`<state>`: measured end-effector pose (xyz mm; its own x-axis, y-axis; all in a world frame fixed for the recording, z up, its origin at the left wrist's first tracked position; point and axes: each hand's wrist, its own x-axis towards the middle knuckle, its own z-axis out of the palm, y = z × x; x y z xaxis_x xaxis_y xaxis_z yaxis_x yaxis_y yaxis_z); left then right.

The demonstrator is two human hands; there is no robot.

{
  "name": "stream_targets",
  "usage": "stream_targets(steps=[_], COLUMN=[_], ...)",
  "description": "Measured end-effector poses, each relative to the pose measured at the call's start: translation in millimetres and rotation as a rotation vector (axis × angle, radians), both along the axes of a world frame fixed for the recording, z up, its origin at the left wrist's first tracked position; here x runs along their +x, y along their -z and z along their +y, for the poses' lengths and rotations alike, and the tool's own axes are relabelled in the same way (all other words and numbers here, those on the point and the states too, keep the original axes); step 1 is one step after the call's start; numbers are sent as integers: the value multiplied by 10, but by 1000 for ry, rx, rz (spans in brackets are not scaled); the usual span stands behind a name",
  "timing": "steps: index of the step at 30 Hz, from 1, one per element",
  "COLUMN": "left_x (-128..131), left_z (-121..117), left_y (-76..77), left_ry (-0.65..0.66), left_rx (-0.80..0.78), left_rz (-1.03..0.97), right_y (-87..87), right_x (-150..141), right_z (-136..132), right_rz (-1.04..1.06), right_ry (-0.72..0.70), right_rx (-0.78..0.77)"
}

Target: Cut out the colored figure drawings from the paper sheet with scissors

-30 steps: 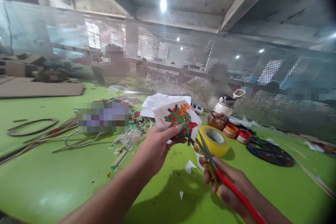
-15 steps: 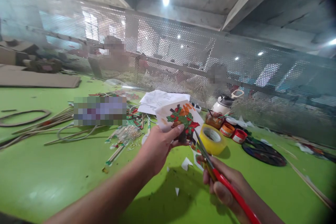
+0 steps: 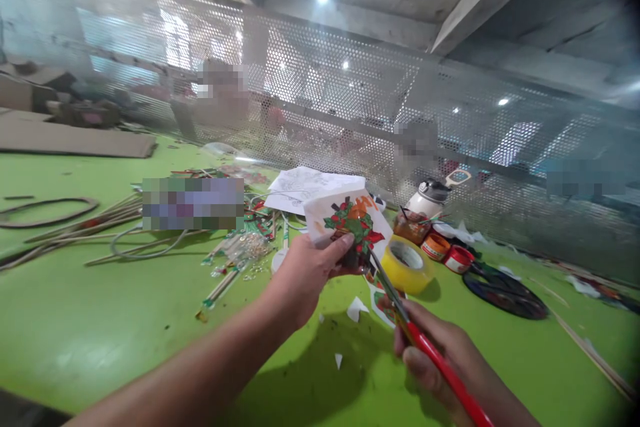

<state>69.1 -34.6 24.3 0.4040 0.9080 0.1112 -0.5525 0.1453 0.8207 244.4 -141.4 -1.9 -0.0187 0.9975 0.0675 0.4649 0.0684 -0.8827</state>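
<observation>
My left hand (image 3: 305, 273) pinches a white paper sheet (image 3: 350, 217) printed with a red, green and orange picture and holds it up over the green table (image 3: 100, 320). My right hand (image 3: 440, 357) grips red-handled scissors (image 3: 400, 310). Their blades point up and left, with the tips at the lower edge of the printed picture. Small white paper scraps (image 3: 356, 309) lie on the table under the hands.
A yellow tape roll (image 3: 406, 265) sits just behind the scissors. Paint jars (image 3: 445, 252), a white kettle (image 3: 427, 199) and a dark round object (image 3: 505, 285) stand to the right. Sticks, wire loops (image 3: 145, 243) and more paper (image 3: 305, 185) lie left. A perforated metal screen (image 3: 350, 100) backs the table.
The scissor tips have moved up to the picture's lower edge. My left hand has kept hold of the paper, and the view has tilted slightly.
</observation>
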Motion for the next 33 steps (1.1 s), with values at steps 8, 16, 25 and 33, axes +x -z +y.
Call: stream_targets(steps=[8, 16, 25, 33], left_x=[7, 62, 114, 166], left_z=[7, -93, -169, -228], left_y=[6, 19, 21, 48], left_ry=[-100, -138, -156, -153], left_rx=[-52, -140, -149, -156], left_rz=[-62, -171, -196, -165], right_y=[76, 239, 184, 206], right_x=[-74, -229, -277, -322], right_z=[60, 93, 64, 57], right_rz=[177, 504, 496, 500], right_ry=[144, 147, 181, 179], right_rx=[3, -8, -5, 38])
